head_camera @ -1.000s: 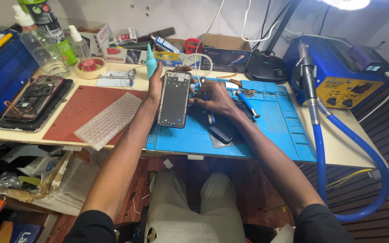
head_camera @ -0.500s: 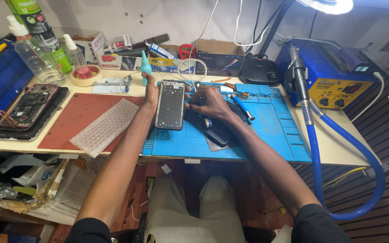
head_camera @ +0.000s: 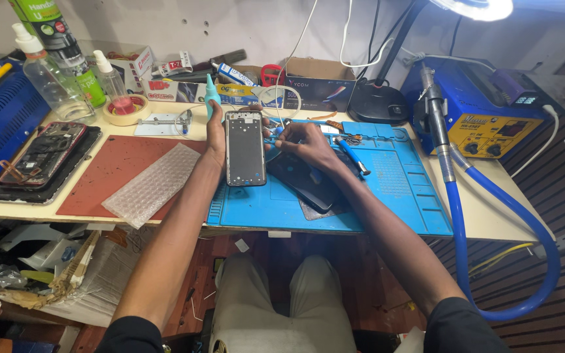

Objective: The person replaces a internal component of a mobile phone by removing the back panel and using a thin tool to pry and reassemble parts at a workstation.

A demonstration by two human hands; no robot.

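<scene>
My left hand grips a grey phone frame by its left edge and holds it upright over the blue work mat. My right hand rests just right of the frame, fingers bent near its top right corner; whether it pinches a small tool I cannot tell. Under my right wrist lies a dark phone back cover on the mat. A blue-handled screwdriver lies on the mat to the right of that hand.
A red mat with a sheet of bubble wrap lies left, beside an opened phone. Bottles, a tape roll and boxes line the back. A blue hot-air station with its blue hose stands right.
The view has shifted slightly. My left hand keeps the phone frame in about the same place, and my right hand has moved a little up toward the frame's top.
</scene>
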